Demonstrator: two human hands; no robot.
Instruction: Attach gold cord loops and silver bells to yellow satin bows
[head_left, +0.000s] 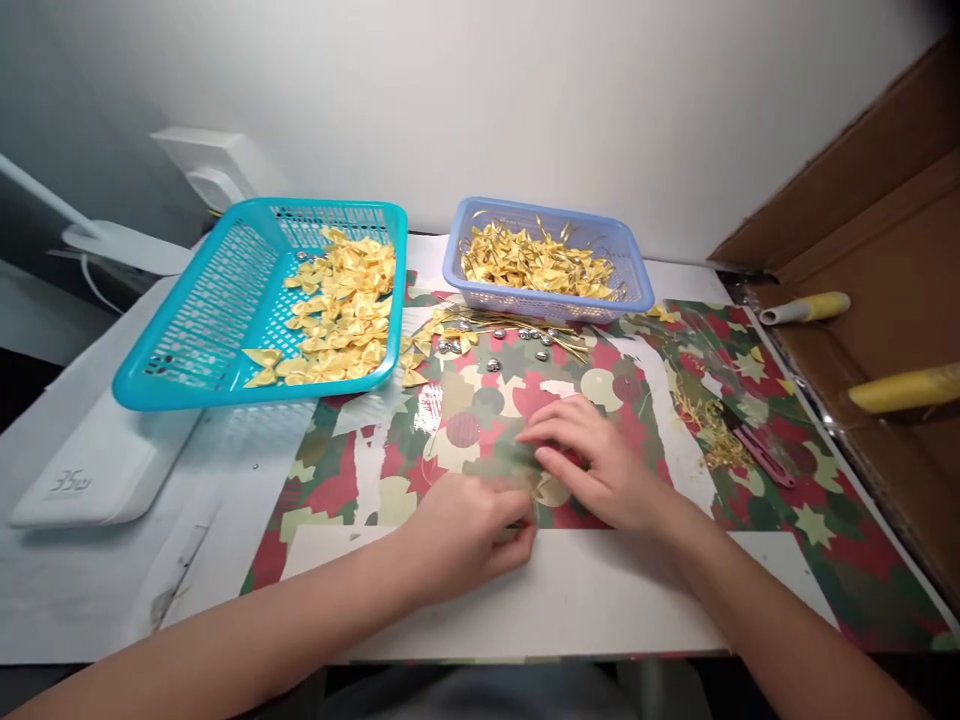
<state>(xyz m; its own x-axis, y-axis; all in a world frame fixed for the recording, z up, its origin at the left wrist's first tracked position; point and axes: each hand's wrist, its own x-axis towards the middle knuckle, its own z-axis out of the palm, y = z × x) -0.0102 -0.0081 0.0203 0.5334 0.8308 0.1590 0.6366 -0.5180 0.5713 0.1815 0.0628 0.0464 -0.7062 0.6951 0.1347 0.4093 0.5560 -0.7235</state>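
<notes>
My left hand (476, 525) is curled closed over the front of the patterned sheet (461, 430); whatever it may grip is hidden by the fingers. Just to its right, my right hand (589, 455) hovers with fingers stretched and a little apart, and nothing shows between them. Beyond the hands lie several small silver bells or beads (493, 365) and a bundle of gold wire ties (517, 322). A few loose yellow ribbon bows (412, 360) rest beside a turquoise basket (142, 385), which holds many more bows. Bows with gold ties fill a blue basket (551, 300).
A pink-handled cutter (765, 455) lies at the right near gold clippings (720, 435). Yellow-handled tools (806, 308) rest by a cardboard box (900, 230). A white device marked 35W (105, 470) sits under the turquoise basket's left side. A white wall stands behind.
</notes>
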